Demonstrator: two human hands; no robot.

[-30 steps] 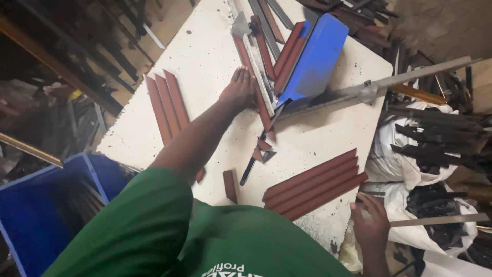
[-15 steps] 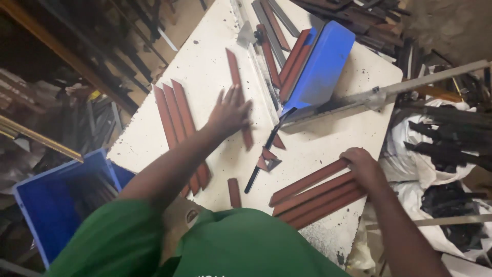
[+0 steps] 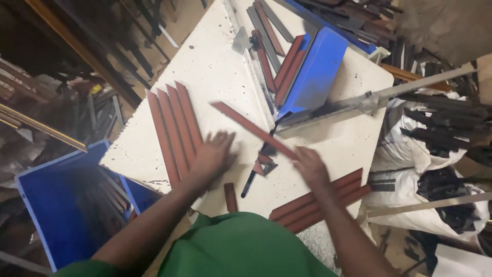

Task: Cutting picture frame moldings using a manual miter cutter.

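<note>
My right hand (image 3: pixel 310 166) holds one end of a long reddish-brown strip (image 3: pixel 251 128) that slants across the white speckled table (image 3: pixel 215 66). My left hand (image 3: pixel 212 156) lies flat with spread fingers next to a row of several reddish-brown strips (image 3: pixel 171 125) at the table's left. A second stack of such strips (image 3: pixel 320 200) lies by my right forearm. Small dark offcuts (image 3: pixel 264 164) and a short brown piece (image 3: pixel 230 197) lie between my hands.
A blue block on a metal cutter with a long handle (image 3: pixel 312 77) stands at the table's far side, with more strips beside it. A blue bin (image 3: pixel 56 205) sits low on the left. White sacks with dark strips (image 3: pixel 435 154) lie on the right.
My right hand came up from the table's lower right edge and took a long strip. My left hand drew back from the cutter toward the row of strips on the left.
</note>
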